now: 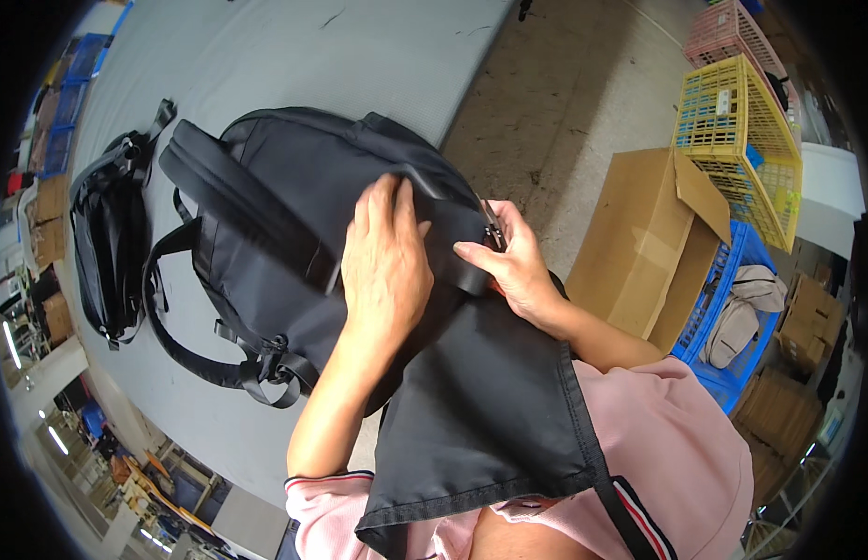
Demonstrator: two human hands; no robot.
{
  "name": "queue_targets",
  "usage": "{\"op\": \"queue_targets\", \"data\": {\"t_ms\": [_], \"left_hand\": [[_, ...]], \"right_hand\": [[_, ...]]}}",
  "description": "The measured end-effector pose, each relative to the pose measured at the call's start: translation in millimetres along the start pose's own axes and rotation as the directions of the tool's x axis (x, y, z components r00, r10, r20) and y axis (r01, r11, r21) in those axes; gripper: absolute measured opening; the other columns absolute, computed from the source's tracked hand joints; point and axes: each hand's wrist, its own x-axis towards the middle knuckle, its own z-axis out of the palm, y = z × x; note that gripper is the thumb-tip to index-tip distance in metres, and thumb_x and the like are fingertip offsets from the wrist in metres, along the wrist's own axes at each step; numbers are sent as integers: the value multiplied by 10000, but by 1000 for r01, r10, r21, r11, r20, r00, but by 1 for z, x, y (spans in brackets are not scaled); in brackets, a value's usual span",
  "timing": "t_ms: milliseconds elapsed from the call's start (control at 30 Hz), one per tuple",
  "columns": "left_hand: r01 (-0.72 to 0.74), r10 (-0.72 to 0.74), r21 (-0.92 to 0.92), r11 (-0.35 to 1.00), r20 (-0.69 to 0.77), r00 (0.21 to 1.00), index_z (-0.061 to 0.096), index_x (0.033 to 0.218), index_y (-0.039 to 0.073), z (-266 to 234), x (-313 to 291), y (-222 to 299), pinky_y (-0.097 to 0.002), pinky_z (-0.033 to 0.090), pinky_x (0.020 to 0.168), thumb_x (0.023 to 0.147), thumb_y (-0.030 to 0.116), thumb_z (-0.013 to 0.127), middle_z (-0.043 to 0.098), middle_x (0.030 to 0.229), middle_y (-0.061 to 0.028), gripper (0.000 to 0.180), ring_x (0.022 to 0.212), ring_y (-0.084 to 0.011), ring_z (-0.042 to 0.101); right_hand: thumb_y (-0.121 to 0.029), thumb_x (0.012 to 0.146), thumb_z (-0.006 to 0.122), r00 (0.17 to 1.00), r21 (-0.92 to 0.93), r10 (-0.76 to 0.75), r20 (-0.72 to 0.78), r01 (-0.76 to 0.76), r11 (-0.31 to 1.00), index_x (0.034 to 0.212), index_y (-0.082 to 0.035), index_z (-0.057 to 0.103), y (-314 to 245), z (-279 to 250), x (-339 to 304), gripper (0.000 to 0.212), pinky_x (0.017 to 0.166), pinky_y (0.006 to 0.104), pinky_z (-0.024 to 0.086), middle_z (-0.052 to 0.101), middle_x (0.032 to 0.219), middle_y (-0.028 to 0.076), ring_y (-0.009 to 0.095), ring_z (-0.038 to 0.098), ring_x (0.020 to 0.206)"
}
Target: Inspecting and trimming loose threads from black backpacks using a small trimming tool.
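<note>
A black backpack (pixel 284 182) lies on the grey table in front of me, with its padded shoulder straps (pixel 233 191) and side-strap buckles (pixel 268 359) facing up. My left hand (pixel 387 257) rests on its near right part, fingers bent and loosely apart, slightly blurred, with no object seen in them. Over the bag's right edge, my right hand (pixel 520 266) is closed on a small dark metal tool (pixel 493 227) that looks like thread snips. A bit of orange shows under that palm. Which piece of fabric or strap the left fingertips touch is unclear.
Another black bag (pixel 112 233) lies at the table's (pixel 378 56) left side. Off its right edge are an open cardboard box (pixel 630 243), a blue crate (pixel 747 322) with beige bags, and a yellow crate (pixel 733 121). A black apron (pixel 480 411) covers my front.
</note>
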Motion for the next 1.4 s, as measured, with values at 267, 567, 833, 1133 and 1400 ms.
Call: {"op": "queue_targets", "data": {"t_ms": [267,567,833,1133,1400], "left_hand": [[-280,281,-232,932,-27,959,604,1058,10,1,46,-22,-437,306,1048,772,200,685,586,1143,-132,352,1192,-273,488],[147,-134,-601,786,67,989,601,724,35,11,36,-24,-353,342,867,812,258,678,547,636,-52,251,820,-233,464],[166,-200,-614,771,13,980,565,683,47,9,31,-27,-331,320,883,818,244,674,515,595,-37,263,707,-200,446],[190,-234,-613,767,8,972,603,723,38,12,25,-25,-346,330,894,810,255,682,563,665,-66,247,800,-225,466],[186,-227,-613,768,10,974,598,720,33,11,25,-26,-346,325,905,810,258,684,563,667,-68,258,807,-229,472]], "right_hand": [[47,722,693,996,36,48,69,-51,998,1057,-3,550,-12,-4,5,368,795,206,442,589,938,-3,46,544,870],[-7,746,708,949,-116,70,306,-35,993,1110,31,555,-37,-7,8,397,819,238,448,597,968,2,65,541,884],[-62,772,676,854,-674,-387,347,514,530,1071,-28,600,-71,-21,-1,310,689,277,470,563,872,69,153,566,719],[-83,723,701,711,-726,-299,636,683,79,972,-95,667,-100,-14,13,252,635,356,481,602,809,59,249,596,673],[-77,722,701,735,-699,-303,607,675,236,932,-67,681,-100,-24,11,212,620,338,483,611,780,74,252,608,680]]}}
